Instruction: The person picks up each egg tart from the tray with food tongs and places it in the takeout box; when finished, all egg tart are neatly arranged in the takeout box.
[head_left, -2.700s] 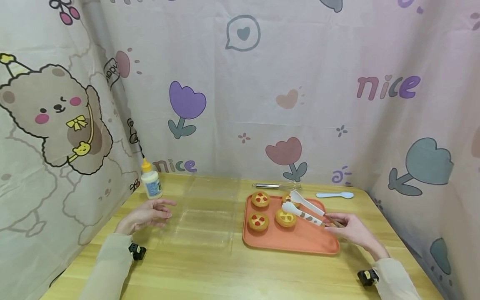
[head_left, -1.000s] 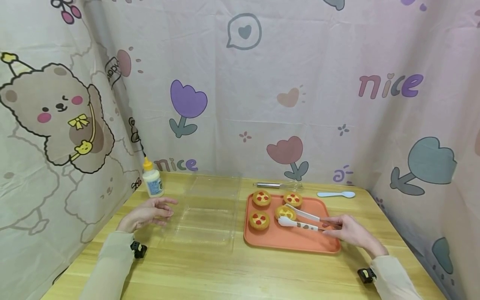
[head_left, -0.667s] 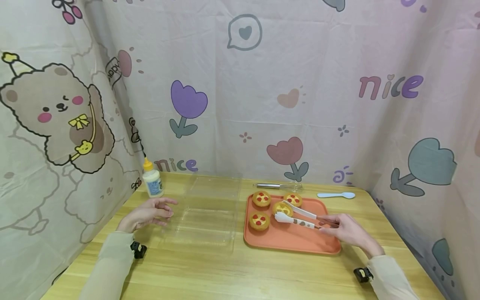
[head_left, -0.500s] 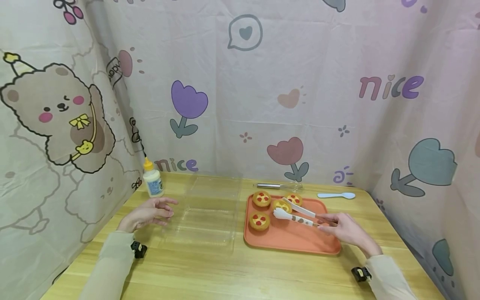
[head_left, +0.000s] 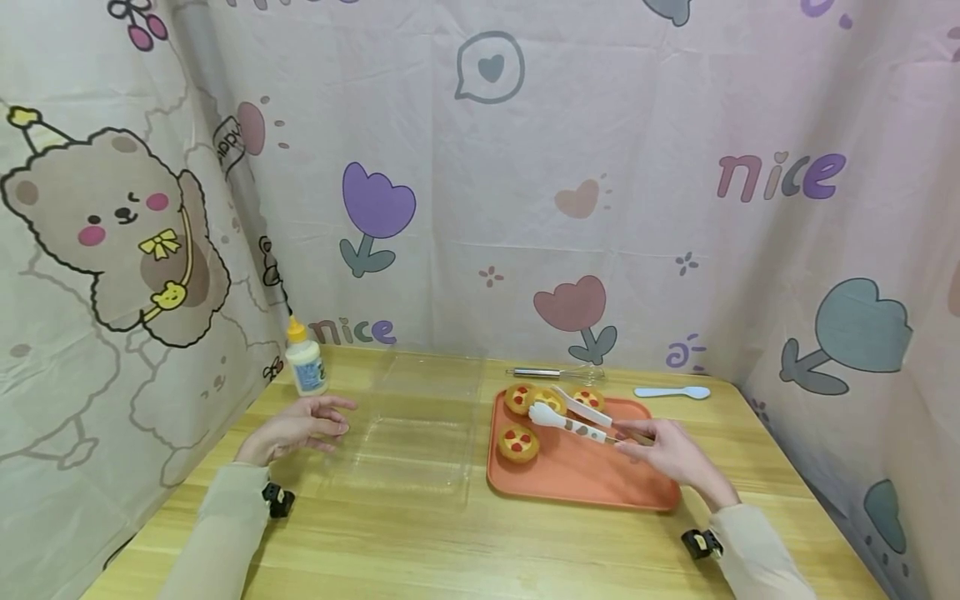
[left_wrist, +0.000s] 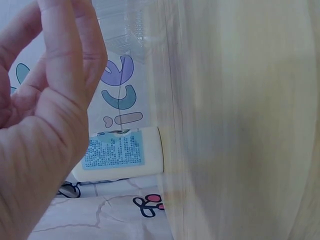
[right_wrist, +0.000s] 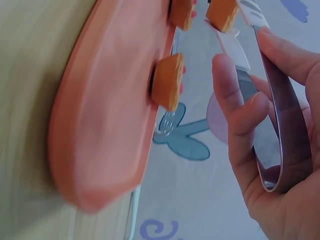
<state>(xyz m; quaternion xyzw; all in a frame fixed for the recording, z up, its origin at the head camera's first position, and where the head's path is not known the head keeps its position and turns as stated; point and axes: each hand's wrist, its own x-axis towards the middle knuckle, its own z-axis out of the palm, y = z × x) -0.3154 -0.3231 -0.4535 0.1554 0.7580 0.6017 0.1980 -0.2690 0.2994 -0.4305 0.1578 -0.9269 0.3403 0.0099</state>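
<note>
My right hand (head_left: 667,454) holds metal tongs (head_left: 588,431) with white tips, thumb on one arm and fingers on the other. Between the tips is a small tart (right_wrist: 222,14) with a yellow topping, raised off the orange tray (head_left: 600,483). Three tarts with red-dotted tops rest on that tray: a front-left tart (head_left: 517,446), a back-left tart (head_left: 516,398) partly covered by the raised one, and a back-right tart (head_left: 590,400). My left hand (head_left: 296,429) holds nothing, its fingers loosely bent, left of a clear plastic container (head_left: 408,483) with its lid folded back.
A white bottle with a yellow nozzle (head_left: 306,367) stands behind my left hand. Beyond the tray lie a whisk (head_left: 536,372) and a pale blue spoon (head_left: 671,392). Printed curtains enclose the table (head_left: 480,550) at the back and sides.
The tongs have closed around the yellow-topped tart and lifted it from the tray. My right hand has carried it left, over the back-left tart. The left hand has stayed still.
</note>
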